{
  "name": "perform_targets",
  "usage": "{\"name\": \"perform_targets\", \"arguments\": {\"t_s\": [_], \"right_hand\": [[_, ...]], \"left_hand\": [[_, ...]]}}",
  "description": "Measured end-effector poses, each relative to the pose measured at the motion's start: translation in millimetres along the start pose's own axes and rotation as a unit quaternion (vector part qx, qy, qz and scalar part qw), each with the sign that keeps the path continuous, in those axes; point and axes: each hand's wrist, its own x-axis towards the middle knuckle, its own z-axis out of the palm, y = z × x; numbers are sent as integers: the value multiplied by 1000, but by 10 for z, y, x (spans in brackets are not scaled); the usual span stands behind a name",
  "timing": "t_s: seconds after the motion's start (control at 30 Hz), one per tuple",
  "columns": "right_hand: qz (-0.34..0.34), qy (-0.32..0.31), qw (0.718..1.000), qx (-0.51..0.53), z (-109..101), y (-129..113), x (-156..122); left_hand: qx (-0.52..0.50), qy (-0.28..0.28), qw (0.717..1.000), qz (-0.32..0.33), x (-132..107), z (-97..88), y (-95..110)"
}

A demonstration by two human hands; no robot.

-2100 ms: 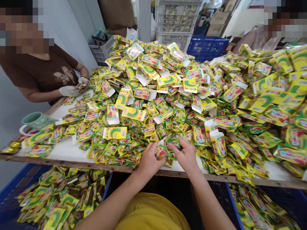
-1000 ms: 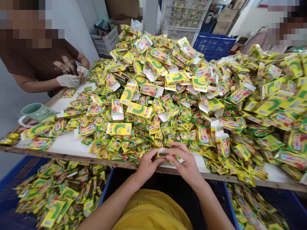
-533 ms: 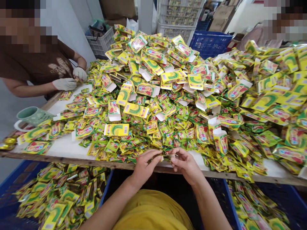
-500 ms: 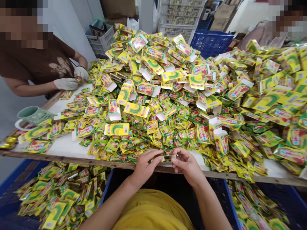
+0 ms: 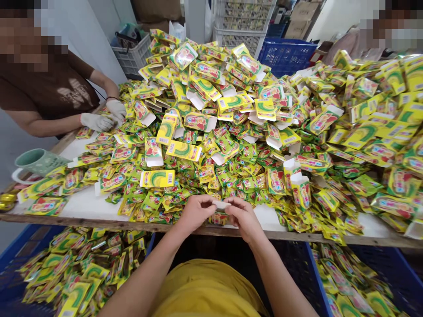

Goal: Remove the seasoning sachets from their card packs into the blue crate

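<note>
Between both hands, at the table's front edge, is a small printed carton (image 5: 220, 205) with its white flap uppermost. My left hand (image 5: 197, 212) pinches its left end between thumb and fingers. On the right end, the fingers of my right hand (image 5: 243, 216) are closed the same way. Much of the carton is hidden by the fingers. Just beyond lie several small green and yellow sachets (image 5: 228, 176) in a loose heap. A yellow carton (image 5: 157, 178) lies flat on the heap to the left of my hands.
A large mound of cartons (image 5: 205, 88) covers the table (image 5: 267, 218). Blue crates with cartons (image 5: 82, 264) stand below its front edge. A green mug (image 5: 39, 160) is at the left. Across the left corner, a co-worker's gloved hands (image 5: 99, 122) touch the heap. Behind are white crates (image 5: 243, 22).
My hands have drawn closer together around the carton, and its white flap now faces up. The co-worker's gloved hand has shifted onto the heap. The whole view has moved slightly.
</note>
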Motion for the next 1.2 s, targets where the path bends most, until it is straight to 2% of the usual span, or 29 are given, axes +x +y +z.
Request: {"name": "perform_targets", "arguments": {"t_s": [0.1, 0.2, 0.37, 0.53, 0.63, 0.77, 0.87, 0.9, 0.97, 1.03, 1.1, 1.13, 1.17, 1.2], "right_hand": [[-70, 5, 997, -43, 12, -11, 31], [-92, 20, 993, -69, -8, -13, 57], [-92, 48, 992, -76, -11, 7, 113], [-144, 27, 982, -121, -67, 23, 108], [-223, 35, 955, -190, -79, 85, 53], [-332, 48, 896, -292, -68, 206, -87], [-347, 11, 877, -332, -190, 179, -121], [-344, 25, 874, -343, -267, 132, -89], [-326, 128, 859, -374, -450, 4, 46], [-275, 268, 814, -436, -627, -125, 249], [-222, 320, 771, -503, -758, -205, 459], [-212, 320, 766, -516, -804, -223, 547], [-212, 314, 779, -499, -839, -230, 615], [-217, 307, 804, -460, -867, -230, 660]], "left_hand": [[-56, 52, 997, 15, -4, -7, -88], [-31, 83, 995, 47, -18, 22, -152], [-13, 93, 994, 52, 1, 75, -159], [42, 67, 986, 144, -20, 41, -179], [53, 59, 979, 187, -83, 31, -249], [69, 37, 972, 223, -158, 50, -333], [102, -8, 966, 236, -182, 52, -351], [120, -22, 964, 236, -181, 53, -353], [161, -42, 958, 235, -163, 65, -355], [190, -51, 950, 243, -120, 98, -339], [182, -36, 949, 256, -66, 127, -275], [164, -10, 952, 257, -44, 120, -214], [140, 30, 958, 248, -33, 85, -135], [115, 78, 964, 228, -40, 11, -40]]}}
